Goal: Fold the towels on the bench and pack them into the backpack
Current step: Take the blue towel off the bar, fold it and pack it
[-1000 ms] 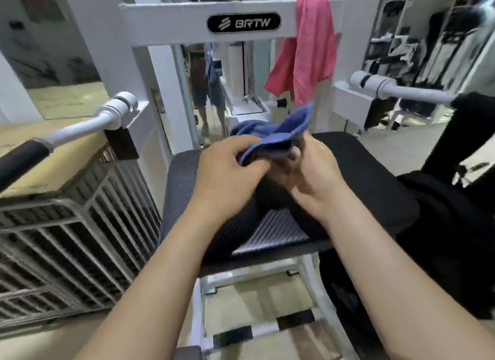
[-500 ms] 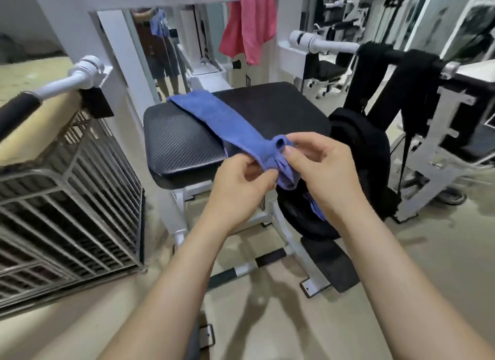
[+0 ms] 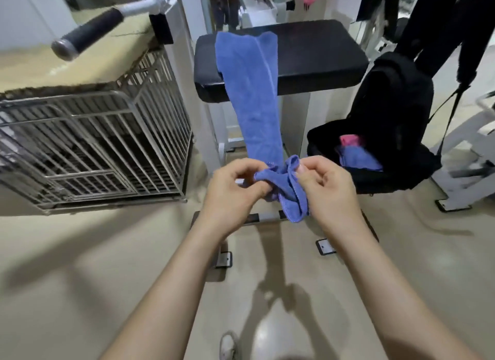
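Both hands, left hand and right hand, pinch the blue towel.

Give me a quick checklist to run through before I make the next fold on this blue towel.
1. Near end of the blue towel held by left grip: ok.
2. Same end pinched by right grip: ok.
3. Far end resting on the bench: ok.
4. Towel lying flat: not ok, the near end is bunched.
5. Mouth of the backpack open: ok, a pink towel and a folded blue towel lie inside.
6. Room for another: cannot tell.
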The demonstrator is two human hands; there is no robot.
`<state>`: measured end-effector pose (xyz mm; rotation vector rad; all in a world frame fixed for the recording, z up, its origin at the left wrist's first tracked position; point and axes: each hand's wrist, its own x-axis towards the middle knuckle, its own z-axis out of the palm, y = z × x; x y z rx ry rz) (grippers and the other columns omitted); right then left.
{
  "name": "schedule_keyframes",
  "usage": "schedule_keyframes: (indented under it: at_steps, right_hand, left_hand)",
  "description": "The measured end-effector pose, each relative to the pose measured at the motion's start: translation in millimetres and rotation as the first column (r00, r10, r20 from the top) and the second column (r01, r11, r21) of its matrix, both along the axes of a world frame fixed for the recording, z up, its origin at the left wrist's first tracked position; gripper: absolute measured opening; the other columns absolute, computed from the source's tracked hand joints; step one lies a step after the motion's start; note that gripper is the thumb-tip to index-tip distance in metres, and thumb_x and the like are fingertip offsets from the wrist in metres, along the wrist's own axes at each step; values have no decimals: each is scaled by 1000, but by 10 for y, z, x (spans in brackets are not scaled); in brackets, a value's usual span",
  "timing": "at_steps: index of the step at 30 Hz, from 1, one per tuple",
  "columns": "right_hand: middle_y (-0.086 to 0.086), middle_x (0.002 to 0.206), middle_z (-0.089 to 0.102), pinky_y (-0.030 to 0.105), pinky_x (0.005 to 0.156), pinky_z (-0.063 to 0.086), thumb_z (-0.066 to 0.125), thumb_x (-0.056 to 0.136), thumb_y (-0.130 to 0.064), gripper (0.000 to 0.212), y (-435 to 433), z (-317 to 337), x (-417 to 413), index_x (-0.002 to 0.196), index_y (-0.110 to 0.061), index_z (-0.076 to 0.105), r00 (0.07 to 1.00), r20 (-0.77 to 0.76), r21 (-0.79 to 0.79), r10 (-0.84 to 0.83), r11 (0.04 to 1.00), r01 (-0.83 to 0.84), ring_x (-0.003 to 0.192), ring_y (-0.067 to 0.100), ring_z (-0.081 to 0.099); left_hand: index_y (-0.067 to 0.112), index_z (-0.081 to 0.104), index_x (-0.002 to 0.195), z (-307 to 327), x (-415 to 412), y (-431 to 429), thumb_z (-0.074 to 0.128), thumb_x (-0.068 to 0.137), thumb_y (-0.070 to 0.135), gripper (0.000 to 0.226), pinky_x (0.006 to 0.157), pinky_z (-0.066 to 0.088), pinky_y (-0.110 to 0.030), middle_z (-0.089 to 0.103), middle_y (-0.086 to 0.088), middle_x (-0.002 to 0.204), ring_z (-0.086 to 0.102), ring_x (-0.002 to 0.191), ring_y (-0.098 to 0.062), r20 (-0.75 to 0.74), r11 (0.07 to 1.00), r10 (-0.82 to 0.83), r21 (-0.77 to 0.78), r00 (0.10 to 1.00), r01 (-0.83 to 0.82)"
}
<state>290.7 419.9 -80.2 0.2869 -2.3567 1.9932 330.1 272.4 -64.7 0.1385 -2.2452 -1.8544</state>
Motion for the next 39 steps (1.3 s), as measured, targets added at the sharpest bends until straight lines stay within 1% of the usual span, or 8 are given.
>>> schedule_keyframes:
  at_steps: [5,14,23,28,30,32,34,39]
  right_hand:
    - [22,73,57,13,45,41,44,100,-10,17,-282,198,271,88,-6,55,996,-78,29,30,999,-27,50,12,50]
    - [1,86,58,22,74,43,52,93,-21,18,-1386,671,748,82,-9,60,908,-225,154,352,934,-324,80,8,52]
    - [-4,52,46,24,52,35,55,90,-5,42,-3186,686,1105,50,-18,52,846,334,-556,417,811,-180,51,14,41]
    - [-1,52,59,17,51,49,47,99,-18,31,-3802,958,915,70,-14,56,845,357,-667,398,742,-67,49,12,58]
    - [6,81,70,27,74,55,46,98,-49,42,-4050,908,859,89,-12,64,774,200,-824,601,531,-200,75,17,65]
    - [20,118,66,41,97,51,56,72,-78,81,-4256,429,1002,114,-10,68,508,247,-801,825,469,-372,103,23,63]
    - [19,103,73,31,80,59,80,60,-59,72,-4512,-198,1374,106,-4,72,318,481,-587,817,570,-576,92,19,71]
    - [3,80,72,26,65,54,61,93,-13,10,-5136,-936,1196,94,-5,65,532,587,-235,610,757,-609,71,13,66]
  left_hand:
    - [12,61,80,102,394,-482,58,90,7,12,65,45,-18,62,8,73,55,66,-4,-173,970,237,-16,956,-243]
    - [26,43,70,466,973,-2022,54,88,17,22,59,35,-28,46,17,60,41,60,-6,-370,871,490,168,789,-463]
    - [24,49,79,500,1600,-3697,54,96,29,19,66,42,-24,53,10,74,49,66,-3,-203,828,519,-122,830,-548]
    - [8,56,111,794,1696,-4542,55,97,31,27,77,52,-36,67,-12,97,63,83,-22,-120,764,441,570,889,-302]
    - [23,52,121,779,1784,-4906,54,92,47,38,72,54,-31,68,-2,109,66,86,-14,-115,853,297,477,948,-210]
    - [28,58,108,303,2056,-4998,57,91,41,22,63,49,-22,71,16,89,64,71,1,144,975,103,182,984,-128]
    - [21,63,76,-352,2296,-4977,66,90,25,15,52,40,-17,62,12,60,53,54,0,427,996,-49,-42,903,73]
    - [14,64,84,-927,1946,-5352,55,95,30,21,67,40,-29,58,-8,76,49,73,-16,397,886,318,198,861,-419]
